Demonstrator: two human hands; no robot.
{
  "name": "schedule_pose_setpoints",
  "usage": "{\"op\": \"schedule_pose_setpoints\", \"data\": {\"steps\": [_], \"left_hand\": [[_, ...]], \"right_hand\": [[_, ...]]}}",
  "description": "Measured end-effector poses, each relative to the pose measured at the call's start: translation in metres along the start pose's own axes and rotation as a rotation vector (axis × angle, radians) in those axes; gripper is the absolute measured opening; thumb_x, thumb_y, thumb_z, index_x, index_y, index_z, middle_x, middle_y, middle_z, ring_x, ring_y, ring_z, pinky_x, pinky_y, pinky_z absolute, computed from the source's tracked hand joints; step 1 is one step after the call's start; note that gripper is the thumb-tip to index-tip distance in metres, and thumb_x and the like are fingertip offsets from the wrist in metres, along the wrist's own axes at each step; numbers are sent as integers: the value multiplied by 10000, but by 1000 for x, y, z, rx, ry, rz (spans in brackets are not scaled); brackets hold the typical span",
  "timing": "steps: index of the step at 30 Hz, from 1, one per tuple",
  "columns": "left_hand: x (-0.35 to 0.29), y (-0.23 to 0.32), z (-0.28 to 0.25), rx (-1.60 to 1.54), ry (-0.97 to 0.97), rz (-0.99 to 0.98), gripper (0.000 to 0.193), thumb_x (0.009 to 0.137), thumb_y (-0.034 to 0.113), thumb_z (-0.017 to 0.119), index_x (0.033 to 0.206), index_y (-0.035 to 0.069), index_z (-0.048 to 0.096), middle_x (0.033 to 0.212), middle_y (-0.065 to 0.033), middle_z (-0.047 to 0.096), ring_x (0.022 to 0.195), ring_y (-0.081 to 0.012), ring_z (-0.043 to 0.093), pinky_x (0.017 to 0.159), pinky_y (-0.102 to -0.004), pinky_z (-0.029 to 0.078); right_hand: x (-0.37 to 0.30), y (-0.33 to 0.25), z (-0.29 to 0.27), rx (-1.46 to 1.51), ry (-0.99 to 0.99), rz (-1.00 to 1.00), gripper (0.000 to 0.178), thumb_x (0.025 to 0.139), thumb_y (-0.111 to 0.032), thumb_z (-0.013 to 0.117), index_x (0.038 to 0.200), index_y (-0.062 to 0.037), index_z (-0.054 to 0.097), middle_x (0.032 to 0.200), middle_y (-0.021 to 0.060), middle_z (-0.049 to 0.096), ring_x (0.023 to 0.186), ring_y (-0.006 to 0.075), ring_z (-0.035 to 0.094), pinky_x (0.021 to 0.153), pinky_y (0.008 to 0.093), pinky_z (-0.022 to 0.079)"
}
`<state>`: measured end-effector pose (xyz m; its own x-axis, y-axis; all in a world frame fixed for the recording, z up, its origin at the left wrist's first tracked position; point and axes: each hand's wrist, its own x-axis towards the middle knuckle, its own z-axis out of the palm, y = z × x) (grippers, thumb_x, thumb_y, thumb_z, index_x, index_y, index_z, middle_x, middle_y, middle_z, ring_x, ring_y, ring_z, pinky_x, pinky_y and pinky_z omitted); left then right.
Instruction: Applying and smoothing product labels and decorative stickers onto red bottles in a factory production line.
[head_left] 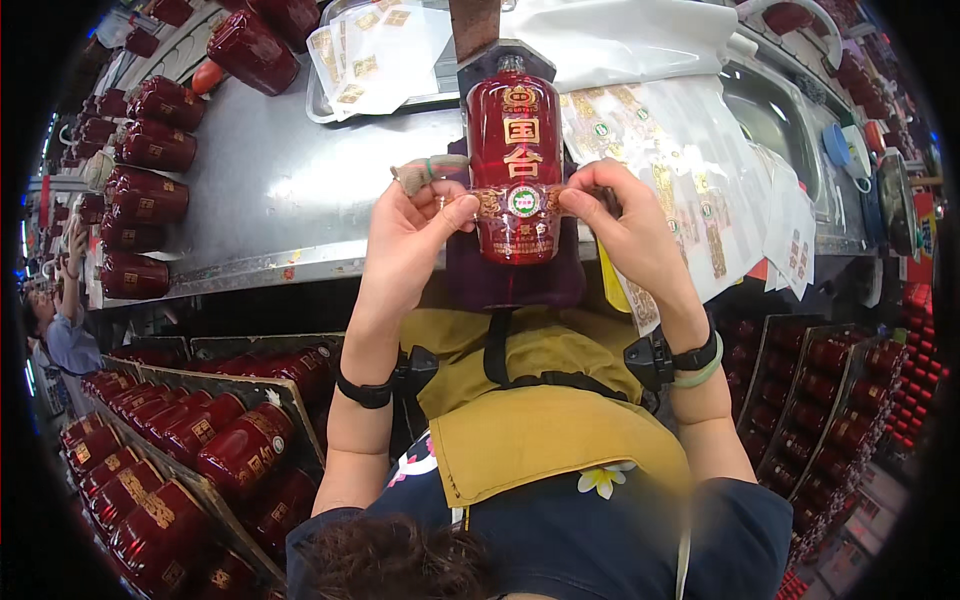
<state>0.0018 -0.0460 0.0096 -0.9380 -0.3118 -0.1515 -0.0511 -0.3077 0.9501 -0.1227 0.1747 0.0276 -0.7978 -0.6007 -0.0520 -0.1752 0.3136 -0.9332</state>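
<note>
A dark red glass bottle [513,140] with gold lettering lies on its back before me, neck pointing away. Across its lower half stretches a clear decal strip [523,202] with gold patterns and a round green-and-white emblem. My left hand [405,220] pinches the strip's left end between thumb and finger; cloth finger covers [430,172] show on that hand. On the other side, my right hand [625,215] pinches the right end. How firmly the strip touches the glass I cannot tell. Beneath the bottle is a dark purple cloth-like support [515,285].
Sheets of gold and green decals [690,180] cover the bench at right, beside a metal basin [775,120]. A tray [320,105] with white sheets stands at the back. Red bottles [150,145] line the left; crates of bottles [300,400] flank my lap. A person [70,335] is at far left.
</note>
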Motion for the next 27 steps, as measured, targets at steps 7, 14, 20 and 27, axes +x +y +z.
{"op": "schedule_pose_setpoints", "data": {"steps": [7,14,20,27], "left_hand": [[2,-2,-1,-42,9,-44,424,989,39,702,1387,5,559,1028,-27,660,923,-94,616,817,-250,522],[1,-1,1,-60,5,-45,424,984,42,709,1379,4,557,1034,-29,667,932,-90,613,815,-251,515],[4,-2,0,-44,31,-57,436,956,52,757,1343,6,562,996,-22,658,919,-100,635,818,-273,526],[2,-1,1,-41,30,-57,431,970,46,734,1360,2,556,1017,-29,671,929,-101,639,813,-261,526]], "right_hand": [[0,-3,3,29,0,11,172,967,-174,744,960,-11,692,845,46,620,701,123,495,653,294,424],[-1,-3,1,0,16,-1,174,964,-173,748,965,-8,692,841,46,625,696,122,496,646,294,424],[1,-3,1,-8,3,39,183,967,-181,747,969,-6,692,820,40,616,685,121,490,639,295,424],[1,-7,0,-4,-4,37,187,972,-189,743,974,-7,695,824,43,641,688,117,505,641,289,433]]}}
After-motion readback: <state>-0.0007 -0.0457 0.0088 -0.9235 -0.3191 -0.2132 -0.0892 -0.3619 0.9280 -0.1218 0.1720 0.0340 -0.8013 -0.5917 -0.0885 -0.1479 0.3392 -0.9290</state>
